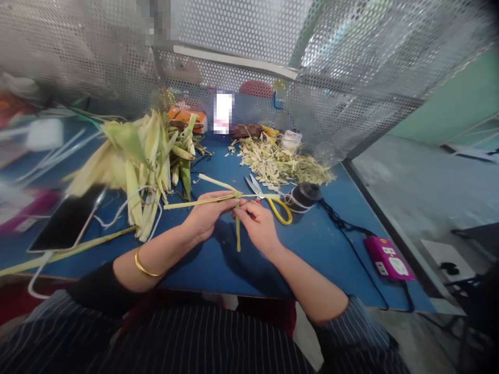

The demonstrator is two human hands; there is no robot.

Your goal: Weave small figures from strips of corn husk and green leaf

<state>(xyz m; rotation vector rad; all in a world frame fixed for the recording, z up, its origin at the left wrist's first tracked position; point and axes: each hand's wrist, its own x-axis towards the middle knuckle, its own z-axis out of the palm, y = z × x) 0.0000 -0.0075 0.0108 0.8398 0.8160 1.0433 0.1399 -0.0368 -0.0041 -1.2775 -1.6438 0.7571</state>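
Several narrow corn husk strips point(238, 234) cross at a small knot between my hands, their ends sticking out left, right, up and down. My left hand point(206, 215) is closed on them, thumb and fingers pinching near the crossing. Fingers of my right hand point(259, 223) pinch the strips just right of and below the crossing; the fingertips are partly hidden. Behind my right hand lie scissors point(279, 210) with yellow handles, their blades partly apart. A black spool point(306, 195) wound with pale thread stands beside them.
Whole corn husks point(134, 166) are heaped at the left, by a phone point(66, 218) on a white cable. Husk scraps point(273, 161) are piled at the back right. A magenta power strip point(389, 259) with black cords lies at the right edge. Perforated metal mesh point(241, 31) rises behind the blue table point(187, 272).
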